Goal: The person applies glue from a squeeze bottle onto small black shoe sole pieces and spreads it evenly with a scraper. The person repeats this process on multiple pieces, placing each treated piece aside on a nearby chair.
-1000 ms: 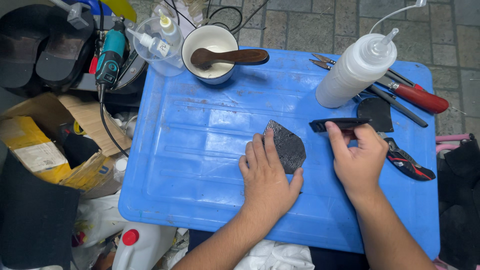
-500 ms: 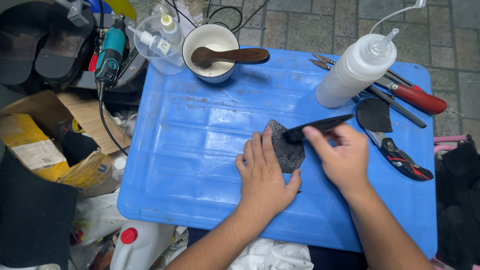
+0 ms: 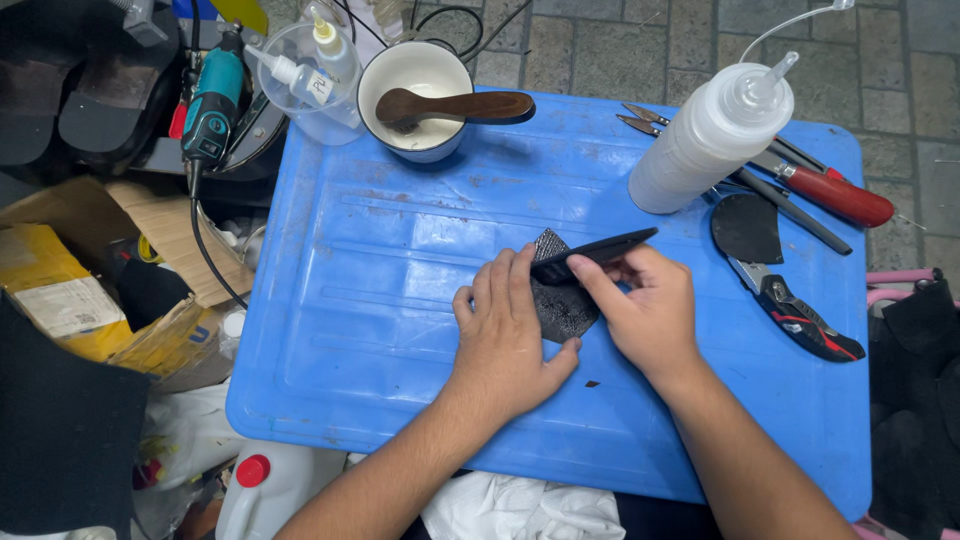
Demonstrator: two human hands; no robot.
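Observation:
My left hand (image 3: pixel 510 335) lies flat on a dark, textured rubber piece (image 3: pixel 562 305) and presses it against the blue plastic lid (image 3: pixel 380 290). My right hand (image 3: pixel 645 310) grips a thin black blade-like tool (image 3: pixel 600 250), whose edge rests across the top of the rubber piece. A second dark rubber piece (image 3: pixel 748 228) lies to the right of my right hand.
A white squeeze bottle (image 3: pixel 705 145), a red-handled tool (image 3: pixel 830 192), a black and red utility knife (image 3: pixel 800 315) and a white cup with a brown spoon (image 3: pixel 420 85) stand along the lid's far and right sides. Cardboard boxes (image 3: pixel 90 290) and a teal rotary tool (image 3: pixel 212 105) sit left.
My right hand lifted the black tool from the lid's right side and carried it left onto the rubber piece. My left hand stayed pressed on the piece.

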